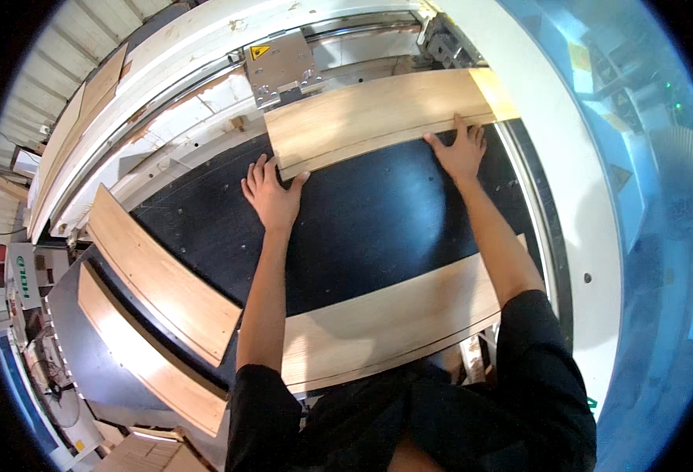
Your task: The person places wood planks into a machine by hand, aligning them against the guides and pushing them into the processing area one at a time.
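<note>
A pale wooden board [370,114] with a groove along its near edge lies on the black machine bed [362,212], toward the far side. My left hand [272,193] is at the board's near left corner, fingers spread, thumb against the edge. At the near edge further right, my right hand [460,153] has its fingers apart, with thumb and fingertips touching the board. Neither hand wraps round it. A second grooved board [393,322] lies close to my body, partly hidden under my right arm.
Two more wooden boards, one [161,271] beside the bed and one [146,346] further out, lie at the left. A metal machine head [279,67] with a yellow warning sign stands behind the far board. A white frame [574,197] runs along the right. A cardboard box [146,455] sits lower left.
</note>
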Demonstrator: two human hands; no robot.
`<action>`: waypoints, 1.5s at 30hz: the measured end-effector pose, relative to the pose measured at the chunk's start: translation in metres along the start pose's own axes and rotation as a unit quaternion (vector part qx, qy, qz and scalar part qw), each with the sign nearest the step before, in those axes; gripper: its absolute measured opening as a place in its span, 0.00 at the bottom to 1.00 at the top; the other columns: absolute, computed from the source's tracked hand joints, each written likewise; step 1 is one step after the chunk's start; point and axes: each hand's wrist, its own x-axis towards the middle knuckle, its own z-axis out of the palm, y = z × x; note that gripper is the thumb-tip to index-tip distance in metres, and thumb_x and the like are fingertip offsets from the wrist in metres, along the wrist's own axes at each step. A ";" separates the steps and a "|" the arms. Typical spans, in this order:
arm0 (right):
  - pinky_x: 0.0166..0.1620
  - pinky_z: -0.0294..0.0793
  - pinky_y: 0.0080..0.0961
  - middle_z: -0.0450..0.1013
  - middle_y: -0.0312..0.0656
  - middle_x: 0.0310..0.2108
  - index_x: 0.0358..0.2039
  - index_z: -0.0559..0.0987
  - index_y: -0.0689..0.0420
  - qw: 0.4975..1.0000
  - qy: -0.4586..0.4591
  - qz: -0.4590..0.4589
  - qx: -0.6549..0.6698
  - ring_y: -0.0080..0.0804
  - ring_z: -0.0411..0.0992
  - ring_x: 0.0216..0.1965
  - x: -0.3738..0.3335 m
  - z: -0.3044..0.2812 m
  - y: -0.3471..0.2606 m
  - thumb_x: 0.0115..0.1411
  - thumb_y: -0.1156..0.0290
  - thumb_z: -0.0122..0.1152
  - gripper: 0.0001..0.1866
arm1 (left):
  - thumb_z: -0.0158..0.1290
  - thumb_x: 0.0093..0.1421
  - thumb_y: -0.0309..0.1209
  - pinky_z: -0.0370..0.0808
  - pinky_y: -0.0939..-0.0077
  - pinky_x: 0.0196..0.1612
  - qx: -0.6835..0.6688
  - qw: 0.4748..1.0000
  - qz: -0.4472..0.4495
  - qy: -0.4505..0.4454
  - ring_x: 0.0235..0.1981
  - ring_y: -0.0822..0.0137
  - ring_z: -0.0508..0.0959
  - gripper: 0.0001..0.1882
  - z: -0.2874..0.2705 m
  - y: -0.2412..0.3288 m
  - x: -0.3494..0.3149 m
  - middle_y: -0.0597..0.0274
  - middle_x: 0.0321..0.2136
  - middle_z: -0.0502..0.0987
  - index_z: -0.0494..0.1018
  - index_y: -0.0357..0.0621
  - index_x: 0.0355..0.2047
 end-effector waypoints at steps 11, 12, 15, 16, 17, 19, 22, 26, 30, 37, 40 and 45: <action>0.73 0.42 0.64 0.54 0.76 0.68 0.72 0.64 0.50 0.999 0.025 -0.025 0.023 0.71 0.44 0.74 0.000 -0.002 0.005 0.51 0.22 0.61 0.58 | 0.68 0.55 0.54 0.49 0.41 0.74 0.014 1.000 0.000 0.004 0.71 0.48 0.60 0.39 -0.003 0.006 -0.001 0.52 0.67 0.67 0.71 0.46 0.60; 0.73 0.42 0.64 0.54 0.77 0.68 0.72 0.64 0.51 0.999 0.025 -0.024 0.026 0.71 0.44 0.74 0.001 -0.003 0.005 0.51 0.22 0.62 0.58 | 0.67 0.55 0.55 0.48 0.40 0.74 0.020 1.000 0.006 0.005 0.71 0.48 0.59 0.39 -0.004 0.006 -0.001 0.51 0.66 0.67 0.70 0.47 0.61; 0.74 0.42 0.62 0.54 0.75 0.69 0.70 0.67 0.51 0.998 0.028 -0.028 0.038 0.71 0.45 0.74 -0.004 -0.008 -0.001 0.54 0.27 0.64 0.53 | 0.67 0.55 0.56 0.46 0.39 0.74 -0.014 1.000 -0.005 0.010 0.72 0.46 0.57 0.40 -0.005 0.004 -0.004 0.50 0.67 0.65 0.71 0.46 0.61; 0.74 0.43 0.61 0.54 0.74 0.69 0.70 0.67 0.51 0.998 0.034 -0.021 0.053 0.70 0.46 0.74 -0.002 -0.008 -0.001 0.55 0.28 0.64 0.52 | 0.66 0.55 0.56 0.47 0.39 0.74 -0.005 1.000 -0.012 0.003 0.72 0.45 0.57 0.40 -0.008 0.008 -0.003 0.50 0.68 0.65 0.71 0.46 0.61; 0.74 0.43 0.60 0.55 0.73 0.69 0.69 0.68 0.51 0.997 0.040 -0.015 0.064 0.69 0.46 0.74 -0.001 -0.005 0.004 0.55 0.28 0.63 0.51 | 0.65 0.56 0.57 0.47 0.39 0.74 -0.003 1.000 -0.011 -0.001 0.72 0.46 0.57 0.40 -0.009 0.010 -0.003 0.50 0.68 0.64 0.71 0.46 0.60; 0.73 0.48 0.59 0.59 0.71 0.67 0.66 0.71 0.56 0.993 0.079 -0.013 0.091 0.66 0.52 0.72 0.000 -0.002 0.004 0.57 0.36 0.67 0.45 | 0.62 0.58 0.59 0.47 0.40 0.74 0.021 1.000 -0.003 -0.008 0.73 0.46 0.57 0.40 -0.009 0.008 -0.002 0.49 0.69 0.64 0.70 0.44 0.61; 0.70 0.53 0.60 0.63 0.68 0.64 0.61 0.73 0.60 0.983 0.100 -0.040 0.150 0.65 0.57 0.68 0.004 -0.004 0.005 0.56 0.47 0.73 0.40 | 0.51 0.66 0.61 0.45 0.42 0.75 0.053 0.999 0.011 -0.001 0.75 0.45 0.52 0.44 -0.004 0.001 -0.017 0.48 0.72 0.57 0.61 0.40 0.69; 0.67 0.60 0.55 0.68 0.65 0.59 0.55 0.75 0.64 0.952 0.218 -0.067 0.206 0.64 0.64 0.63 0.002 -0.007 0.011 0.56 0.60 0.74 0.31 | 0.46 0.69 0.62 0.45 0.45 0.76 0.073 0.993 0.073 -0.056 0.76 0.46 0.50 0.44 -0.016 0.008 -0.066 0.48 0.75 0.53 0.56 0.42 0.73; 0.67 0.61 0.51 0.71 0.60 0.59 0.54 0.75 0.66 0.949 0.205 -0.040 0.235 0.59 0.66 0.62 -0.006 0.000 0.011 0.57 0.68 0.71 0.27 | 0.51 0.69 0.56 0.47 0.49 0.76 0.022 0.986 0.091 -0.141 0.76 0.51 0.52 0.38 -0.069 -0.010 -0.117 0.53 0.75 0.55 0.60 0.53 0.73; 0.61 0.68 0.47 0.75 0.58 0.51 0.52 0.76 0.67 0.942 0.116 -0.059 0.308 0.57 0.73 0.55 -0.065 0.009 -0.016 0.57 0.73 0.63 0.22 | 0.63 0.61 0.43 0.64 0.50 0.69 -0.072 0.995 -0.053 0.036 0.67 0.42 0.66 0.33 -0.178 -0.068 -0.185 0.41 0.64 0.69 0.69 0.49 0.64; 0.58 0.74 0.41 0.77 0.53 0.51 0.51 0.79 0.62 0.875 -0.091 -0.242 0.409 0.49 0.76 0.53 -0.165 -0.001 -0.113 0.58 0.74 0.66 0.19 | 0.65 0.58 0.43 0.66 0.42 0.65 0.089 0.955 -0.249 0.137 0.65 0.35 0.64 0.39 -0.212 -0.110 -0.252 0.34 0.62 0.67 0.64 0.48 0.67; 0.66 0.66 0.46 0.71 0.62 0.60 0.61 0.72 0.64 0.784 -0.289 -0.440 0.328 0.60 0.69 0.62 -0.312 -0.032 -0.259 0.63 0.59 0.66 0.31 | 0.67 0.52 0.49 0.65 0.40 0.63 0.097 0.931 -0.336 0.101 0.63 0.34 0.65 0.51 -0.197 -0.132 -0.307 0.32 0.62 0.64 0.58 0.45 0.71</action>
